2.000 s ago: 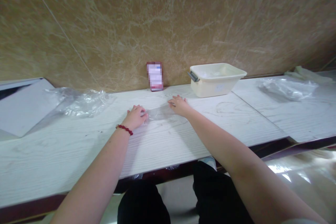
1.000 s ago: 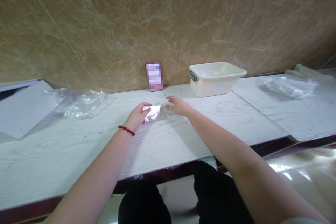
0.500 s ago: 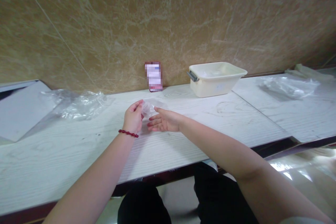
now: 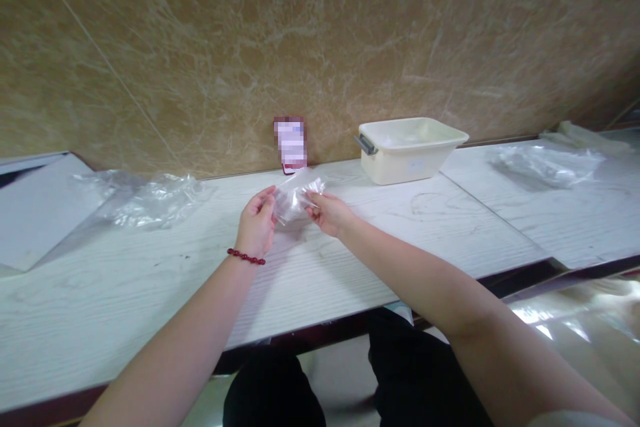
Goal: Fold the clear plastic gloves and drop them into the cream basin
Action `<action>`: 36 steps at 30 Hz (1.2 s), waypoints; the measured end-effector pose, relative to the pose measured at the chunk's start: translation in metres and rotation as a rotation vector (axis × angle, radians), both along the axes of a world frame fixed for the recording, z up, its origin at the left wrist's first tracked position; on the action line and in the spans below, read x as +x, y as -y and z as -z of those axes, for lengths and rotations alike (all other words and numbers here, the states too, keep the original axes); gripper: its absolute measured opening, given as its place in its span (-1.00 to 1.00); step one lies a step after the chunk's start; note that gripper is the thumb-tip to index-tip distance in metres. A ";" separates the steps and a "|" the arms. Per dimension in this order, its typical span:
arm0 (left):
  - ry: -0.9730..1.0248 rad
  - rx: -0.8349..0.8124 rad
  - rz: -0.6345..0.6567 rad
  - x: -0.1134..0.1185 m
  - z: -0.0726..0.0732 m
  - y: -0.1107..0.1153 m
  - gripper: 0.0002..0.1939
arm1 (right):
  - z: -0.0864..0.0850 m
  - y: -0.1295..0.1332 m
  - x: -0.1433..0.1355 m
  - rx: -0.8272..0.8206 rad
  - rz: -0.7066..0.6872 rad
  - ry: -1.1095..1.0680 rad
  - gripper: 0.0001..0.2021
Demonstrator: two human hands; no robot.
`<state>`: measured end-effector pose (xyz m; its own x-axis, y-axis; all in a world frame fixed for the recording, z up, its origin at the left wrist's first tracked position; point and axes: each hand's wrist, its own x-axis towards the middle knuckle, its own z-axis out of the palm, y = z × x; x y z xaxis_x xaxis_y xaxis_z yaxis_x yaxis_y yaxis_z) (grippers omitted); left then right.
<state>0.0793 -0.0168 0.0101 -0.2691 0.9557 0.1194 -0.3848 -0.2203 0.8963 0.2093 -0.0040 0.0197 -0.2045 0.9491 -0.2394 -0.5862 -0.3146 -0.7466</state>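
Note:
Between my two hands a small clear plastic bag (image 4: 296,199) is held stretched above the white wood-grain table (image 4: 320,280). My left hand (image 4: 259,217), with a dark red bead bracelet at the wrist, pinches the bag's left side between thumb and fingers. On the other side, my right hand (image 4: 329,212) is closed on the bag's right edge. Light glints off the creased film, and I cannot make out anything inside it. Just behind the bag, a red-edged card or phone (image 4: 291,143) with a blurred face leans on the wall.
A cream plastic bin (image 4: 407,163) with a grey handle stands right of centre against the marbled wall (image 4: 320,47). Crumpled clear plastic (image 4: 155,203) lies at left beside a white board or box (image 4: 43,213). Another clear plastic heap (image 4: 550,165) is at far right.
My right hand has gone from spread fingers to a grip on the bag and moved slightly up and right. The bag is now spread wider; my left hand has barely moved.

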 end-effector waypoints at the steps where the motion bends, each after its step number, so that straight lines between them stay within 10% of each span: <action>1: 0.002 0.010 0.014 0.000 0.000 0.000 -0.76 | -0.001 0.000 0.001 0.011 0.020 0.000 -0.96; 20: -0.295 0.158 0.205 -0.004 0.001 0.006 -0.34 | -0.007 -0.004 0.012 0.177 0.044 0.026 -0.93; 36: -0.259 -0.003 0.347 -0.012 0.003 0.001 -0.55 | -0.011 0.004 0.015 0.182 -0.175 0.308 -0.98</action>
